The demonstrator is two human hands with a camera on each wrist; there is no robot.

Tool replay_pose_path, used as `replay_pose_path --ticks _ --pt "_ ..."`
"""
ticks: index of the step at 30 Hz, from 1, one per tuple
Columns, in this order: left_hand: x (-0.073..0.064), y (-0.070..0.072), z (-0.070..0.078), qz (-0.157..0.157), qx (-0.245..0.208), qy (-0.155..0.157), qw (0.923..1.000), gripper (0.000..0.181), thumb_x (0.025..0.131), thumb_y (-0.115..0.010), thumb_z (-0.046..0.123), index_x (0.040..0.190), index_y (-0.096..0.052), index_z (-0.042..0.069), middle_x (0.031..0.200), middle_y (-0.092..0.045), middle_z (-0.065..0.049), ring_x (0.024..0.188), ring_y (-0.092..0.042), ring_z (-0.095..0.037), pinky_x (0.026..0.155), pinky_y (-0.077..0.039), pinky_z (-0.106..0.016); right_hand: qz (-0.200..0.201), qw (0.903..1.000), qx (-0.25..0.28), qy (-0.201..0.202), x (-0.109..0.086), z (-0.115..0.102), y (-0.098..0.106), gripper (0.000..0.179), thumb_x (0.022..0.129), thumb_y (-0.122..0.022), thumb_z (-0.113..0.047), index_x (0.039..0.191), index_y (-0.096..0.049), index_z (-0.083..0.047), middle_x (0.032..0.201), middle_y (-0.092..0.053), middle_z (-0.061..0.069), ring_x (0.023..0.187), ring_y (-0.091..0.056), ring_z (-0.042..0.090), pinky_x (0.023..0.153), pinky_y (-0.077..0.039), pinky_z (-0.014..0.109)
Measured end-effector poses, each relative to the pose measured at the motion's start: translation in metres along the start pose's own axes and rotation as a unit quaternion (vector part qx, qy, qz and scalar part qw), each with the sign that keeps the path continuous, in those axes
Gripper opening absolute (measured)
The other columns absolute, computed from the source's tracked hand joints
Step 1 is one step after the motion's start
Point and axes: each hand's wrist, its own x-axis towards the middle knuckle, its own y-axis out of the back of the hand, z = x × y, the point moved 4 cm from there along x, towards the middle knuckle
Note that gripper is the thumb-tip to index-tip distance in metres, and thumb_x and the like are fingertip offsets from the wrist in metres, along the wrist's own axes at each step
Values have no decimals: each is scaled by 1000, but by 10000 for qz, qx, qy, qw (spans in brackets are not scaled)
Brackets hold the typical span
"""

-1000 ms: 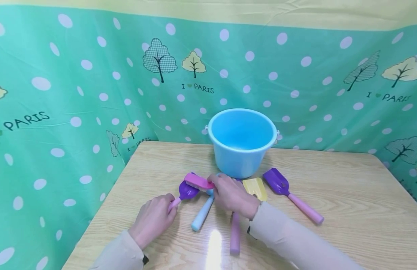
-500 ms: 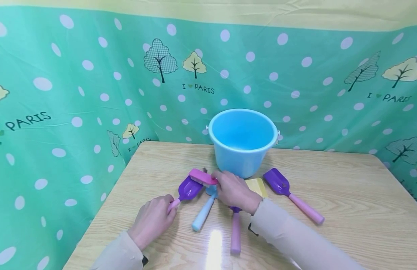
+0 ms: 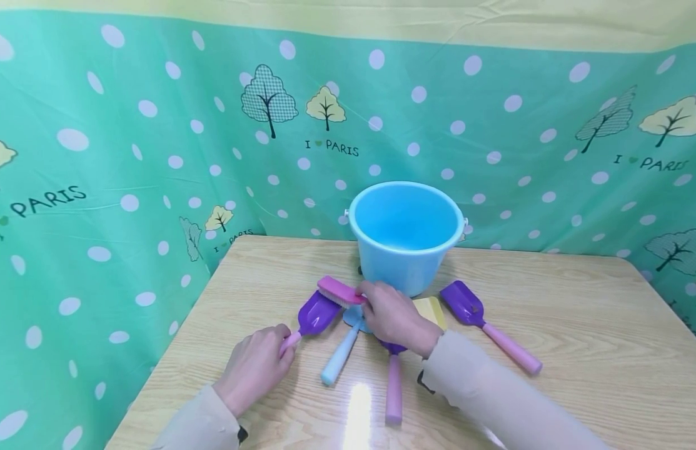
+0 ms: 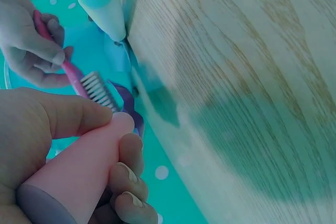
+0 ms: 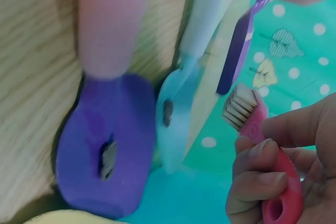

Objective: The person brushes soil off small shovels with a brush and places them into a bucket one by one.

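My left hand (image 3: 257, 361) grips the pink handle (image 4: 79, 166) of a toy shovel with a purple blade (image 3: 318, 314), held out toward the table's middle. In my right hand (image 3: 397, 317) is a pink brush (image 3: 337, 291) with pale bristles (image 5: 242, 107). Its bristle end is at the tip of the purple blade; whether they touch I cannot tell. A small dark bit (image 3: 359, 270) shows by the bucket's left side. Below my right hand lie a light blue shovel (image 3: 339, 359) and a second purple shovel (image 5: 105, 114), each bearing a dark grey lump.
A light blue bucket (image 3: 401, 265) stands upright at the back of the wooden table (image 3: 578, 312). A yellow blade (image 3: 432, 310) lies partly behind my right hand. Another purple shovel (image 3: 464, 303) with a pink handle lies to the right. A green dotted curtain (image 3: 156, 125) hangs behind.
The brush has moved right and away from me, off the held blade toward its tip. A small dark bit has gone from the blade's tip toward the bucket. The left hand has hardly moved.
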Motion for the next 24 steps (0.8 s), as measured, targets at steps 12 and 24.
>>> replay_pose_path --ticks 12,24 --pt "1 1 1 -73 -89 67 9999 5 83 -67 11 81 -62 11 60 -45 7 49 -41 -8 43 -36 -25 -233 9969 122 742 -19 -44 -5 28 91 -59 -12 119 -62 -15 92 -58 -7 79 -52 7 67 -47 22" --pt "0 0 1 -165 -159 129 9997 4 83 -66 11 84 -62 10 62 -48 6 50 -42 -8 43 -36 -24 -458 9970 -95 619 -21 -44 -17 28 91 -59 -13 119 -62 -15 87 -54 -8 72 -50 6 61 -45 20"
